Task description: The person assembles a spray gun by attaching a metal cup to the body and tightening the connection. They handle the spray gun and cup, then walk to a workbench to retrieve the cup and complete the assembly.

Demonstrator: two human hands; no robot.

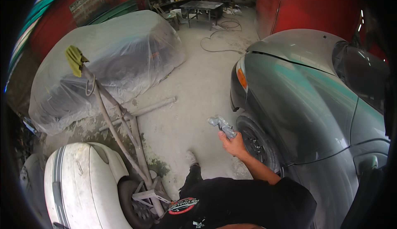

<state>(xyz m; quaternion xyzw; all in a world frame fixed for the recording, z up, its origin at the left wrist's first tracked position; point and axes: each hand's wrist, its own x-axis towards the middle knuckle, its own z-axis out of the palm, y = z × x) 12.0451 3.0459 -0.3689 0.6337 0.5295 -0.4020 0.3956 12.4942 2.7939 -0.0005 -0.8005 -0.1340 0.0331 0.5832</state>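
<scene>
My right hand (234, 144) is closed around a silvery-grey, gun-shaped tool (223, 126) with a pale front end; its finer details are too small to make out. The hand is held out in front of me, just left of the front wheel (256, 143) of a dark grey car (302, 105). Between the tool and that wheel there is a small gap. My left hand is out of view; only a thin strip of bare skin shows at the bottom edge, below my black shirt.
On the left stands a car under clear plastic sheeting (111, 55). Nearer are a white striped car part (78, 179) and a metal stand (134, 134) topped by a yellow-green cloth (75, 59). A hose (225, 50) lies on the floor before a dark table (202, 5).
</scene>
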